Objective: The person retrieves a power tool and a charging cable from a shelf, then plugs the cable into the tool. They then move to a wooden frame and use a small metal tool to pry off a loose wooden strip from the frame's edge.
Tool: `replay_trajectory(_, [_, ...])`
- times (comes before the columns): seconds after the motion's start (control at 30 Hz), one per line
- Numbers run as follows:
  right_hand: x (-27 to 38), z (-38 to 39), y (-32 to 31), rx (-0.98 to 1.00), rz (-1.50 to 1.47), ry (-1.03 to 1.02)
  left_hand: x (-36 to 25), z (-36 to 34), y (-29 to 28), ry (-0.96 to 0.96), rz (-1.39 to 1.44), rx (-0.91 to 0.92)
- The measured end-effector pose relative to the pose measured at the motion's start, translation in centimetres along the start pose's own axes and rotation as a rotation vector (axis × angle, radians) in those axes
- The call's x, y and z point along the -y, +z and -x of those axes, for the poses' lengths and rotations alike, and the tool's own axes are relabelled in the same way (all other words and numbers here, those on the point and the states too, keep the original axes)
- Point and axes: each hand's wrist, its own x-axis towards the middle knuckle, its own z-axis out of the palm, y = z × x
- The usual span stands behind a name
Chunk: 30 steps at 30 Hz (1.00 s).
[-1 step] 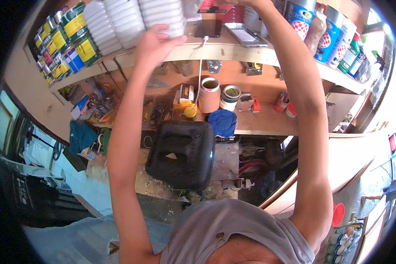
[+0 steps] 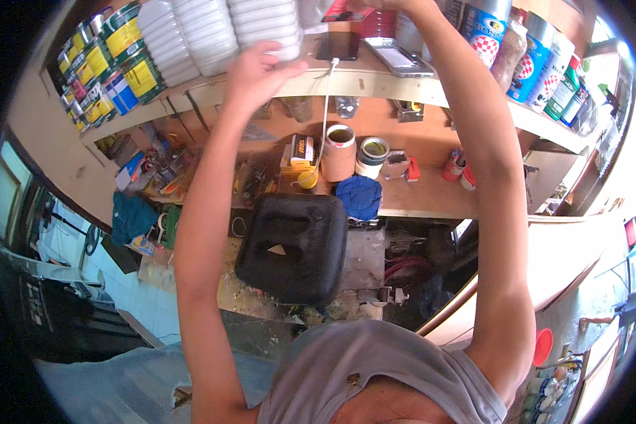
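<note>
My left hand (image 2: 256, 76) is raised to the upper shelf, its fingers and thumb apart and nothing in it. It is in front of a stack of white ribbed plastic tubs (image 2: 265, 25). At the top edge my right hand (image 2: 401, 4) is partly cut off, its fingers closed at the side of a flat red packet (image 2: 345, 10). Below the packet lies a dark phone (image 2: 338, 46) with a white cable (image 2: 325, 116) plugged into it. To its right rests another phone (image 2: 400, 56) with a lit screen.
Paint cans (image 2: 122, 35) are stacked at the shelf's left, spray cans (image 2: 532, 60) at its right. The lower shelf carries an orange-brown jar (image 2: 338, 162), a white jar (image 2: 372, 159) and a blue cloth (image 2: 359, 198). A black plastic case (image 2: 293, 247) sits on the workbench beside a metal vise (image 2: 381, 295).
The view has shifted slightly, and the shelf sits a little further right in it. My left hand has moved slightly right and its fingers are more blurred. The right hand stays at the red packet.
</note>
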Motion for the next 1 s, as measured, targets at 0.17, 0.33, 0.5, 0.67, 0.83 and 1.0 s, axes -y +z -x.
replay_trajectory(0.17, [-0.3,-1.8,2.1,0.164,0.239,-0.031,-1.0,1.8,1.1,0.06,-0.044,0.06])
replay_trajectory(0.33, [-1.3,-2.1,4.6,0.188,0.187,-0.194,-1.2,2.1,2.3,0.185,-0.112,0.082])
replay_trajectory(0.5, [-3.2,-2.7,6.9,0.147,0.307,-0.187,-2.3,0.4,6.2,0.34,-0.332,-0.063])
replay_trajectory(0.67, [-3.7,-2.5,8.1,0.22,0.425,-0.18,-5.1,-2.0,8.3,0.004,-0.49,0.007])
replay_trajectory(0.83, [-6.0,-2.3,8.6,0.229,0.381,-0.171,-6.0,-3.4,10.2,-0.01,-0.538,-0.08])
replay_trajectory(1.0, [-0.7,-3.8,7.6,0.377,0.15,0.046,-5.7,-3.4,9.9,-0.05,-0.549,-0.112])
